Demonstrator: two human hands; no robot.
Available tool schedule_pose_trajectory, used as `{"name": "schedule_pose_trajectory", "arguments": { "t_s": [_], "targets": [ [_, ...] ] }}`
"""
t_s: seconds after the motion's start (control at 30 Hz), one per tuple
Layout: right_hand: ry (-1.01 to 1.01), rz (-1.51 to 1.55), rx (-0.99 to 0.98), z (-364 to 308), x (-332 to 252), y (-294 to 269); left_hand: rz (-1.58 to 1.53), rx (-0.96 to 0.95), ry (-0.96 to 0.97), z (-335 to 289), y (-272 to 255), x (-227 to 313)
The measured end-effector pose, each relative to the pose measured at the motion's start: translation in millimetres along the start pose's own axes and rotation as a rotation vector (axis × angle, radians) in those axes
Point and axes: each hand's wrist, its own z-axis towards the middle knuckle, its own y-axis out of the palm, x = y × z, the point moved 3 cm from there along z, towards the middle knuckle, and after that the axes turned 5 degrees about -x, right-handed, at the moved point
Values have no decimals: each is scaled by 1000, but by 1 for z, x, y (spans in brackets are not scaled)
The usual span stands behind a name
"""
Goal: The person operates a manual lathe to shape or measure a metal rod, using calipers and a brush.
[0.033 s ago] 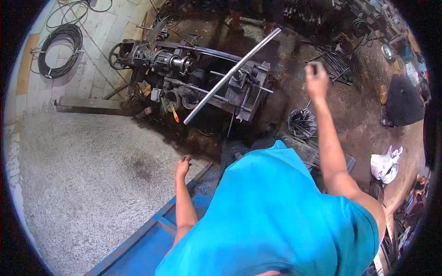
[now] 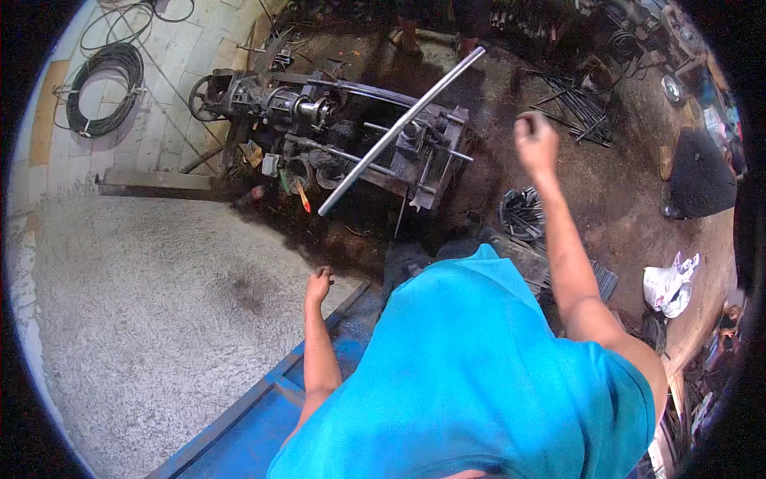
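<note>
My right hand is raised over the floor at the right, its fingers curled closed; something dark shows at the fingers, too small to name. My left hand hangs over the edge of the pale floor, fingers loosely bent and thumb apart, with nothing seen in it. Ahead, a long bright metal rod slants across a greasy machine with guide bars and a handwheel. Neither hand touches the rod. By the rod's near end sits a brush with a yellow and red handle.
A basket of short metal rods stands below my right hand. More dark rods lie in a heap beyond it. Coiled black cable lies at far left, a white bag at right. A blue metal surface borders my left. Another person's feet show at the top.
My right hand has shifted slightly left. The other person's feet at the top show more clearly. My left hand has barely moved, and the long rod stays on the machine.
</note>
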Motion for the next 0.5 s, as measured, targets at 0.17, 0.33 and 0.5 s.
{"name": "schedule_pose_trajectory", "arguments": {
  "t_s": [0.17,0.33,0.5],
  "targets": [
    [-429,-422,-424,-32,-50,98,169,28,254,16,-8,31],
    [-347,-618,-639,-38,-29,167,81,59,323,-21,-3,80],
    [-273,-679,-677,-41,-21,193,-9,58,167,-68,0,31]
  ]
}}
